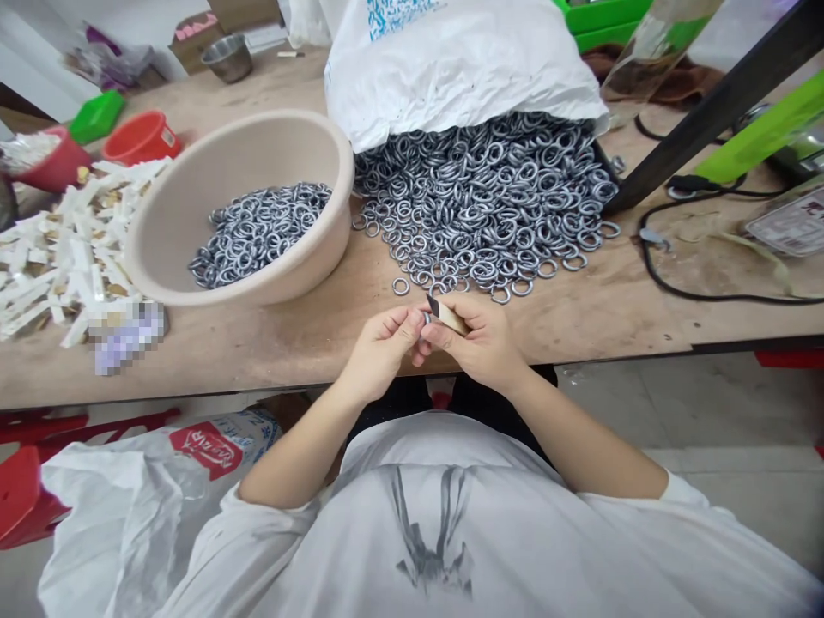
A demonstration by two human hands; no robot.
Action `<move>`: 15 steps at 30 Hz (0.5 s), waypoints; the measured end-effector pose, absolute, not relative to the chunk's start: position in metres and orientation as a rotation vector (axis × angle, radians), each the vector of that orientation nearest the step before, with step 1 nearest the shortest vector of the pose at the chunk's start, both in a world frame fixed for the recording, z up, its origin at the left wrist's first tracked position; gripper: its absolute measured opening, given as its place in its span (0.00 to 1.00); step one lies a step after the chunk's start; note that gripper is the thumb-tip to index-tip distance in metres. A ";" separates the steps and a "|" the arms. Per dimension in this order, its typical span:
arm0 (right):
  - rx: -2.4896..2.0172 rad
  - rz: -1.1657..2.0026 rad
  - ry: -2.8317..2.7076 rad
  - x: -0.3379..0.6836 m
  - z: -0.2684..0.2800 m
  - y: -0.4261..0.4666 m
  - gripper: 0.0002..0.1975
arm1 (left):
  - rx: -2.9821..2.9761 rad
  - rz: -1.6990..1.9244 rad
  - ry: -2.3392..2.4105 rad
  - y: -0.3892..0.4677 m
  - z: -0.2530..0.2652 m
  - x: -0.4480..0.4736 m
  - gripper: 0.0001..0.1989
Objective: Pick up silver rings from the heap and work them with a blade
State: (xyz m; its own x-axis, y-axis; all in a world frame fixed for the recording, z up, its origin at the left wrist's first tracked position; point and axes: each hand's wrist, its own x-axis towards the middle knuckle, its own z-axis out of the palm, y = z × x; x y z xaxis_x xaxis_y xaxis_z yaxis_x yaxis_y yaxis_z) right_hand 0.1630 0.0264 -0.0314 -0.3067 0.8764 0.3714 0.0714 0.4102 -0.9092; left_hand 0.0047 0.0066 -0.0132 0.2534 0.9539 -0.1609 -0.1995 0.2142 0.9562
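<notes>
Close to the table's front edge, my left hand (pixel 388 345) pinches a small grey ring (pixel 426 318) between thumb and fingers. Touching it from the other side, my right hand (pixel 482 339) is closed around a blade with a pale handle (pixel 451 317); its dark slanted tip points up and left. Just beyond my hands a large heap of grey rings (pixel 489 206) spills from a white sack (pixel 463 77). A beige basin (pixel 160 215) to the left holds a smaller pile of the same rings (pixel 263 232). My right fingertips partly hide the held ring.
White strips (pixel 70 240) lie piled at the left, with a red tub (pixel 140 137) behind them. A metal bowl (pixel 227 58) stands at the back. At the right are a black post (pixel 708 107) and a black cable (pixel 653 270). A white bag (pixel 116 515) sits below the table.
</notes>
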 end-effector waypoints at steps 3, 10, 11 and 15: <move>-0.854 1.112 -1.639 0.161 -0.029 0.027 0.18 | 0.880 1.034 0.954 0.001 -0.018 0.013 0.26; -0.953 0.977 -1.710 0.160 -0.025 0.023 0.18 | 0.701 1.153 0.933 -0.006 -0.018 0.021 0.25; -0.954 0.971 -1.733 0.160 -0.023 0.022 0.18 | 0.708 1.168 0.943 -0.007 -0.019 0.022 0.25; -0.987 0.905 -1.787 0.162 -0.020 0.019 0.21 | 0.693 1.171 0.974 -0.009 -0.021 0.022 0.25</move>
State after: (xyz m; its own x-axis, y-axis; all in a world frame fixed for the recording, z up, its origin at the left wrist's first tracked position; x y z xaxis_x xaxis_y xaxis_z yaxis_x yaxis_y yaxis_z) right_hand 0.1624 0.0193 -0.0204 -0.2994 0.8909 0.3417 0.2521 0.4192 -0.8722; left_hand 0.0221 -0.0087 -0.0207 0.0867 0.9619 -0.2594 -0.4305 0.2710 0.8609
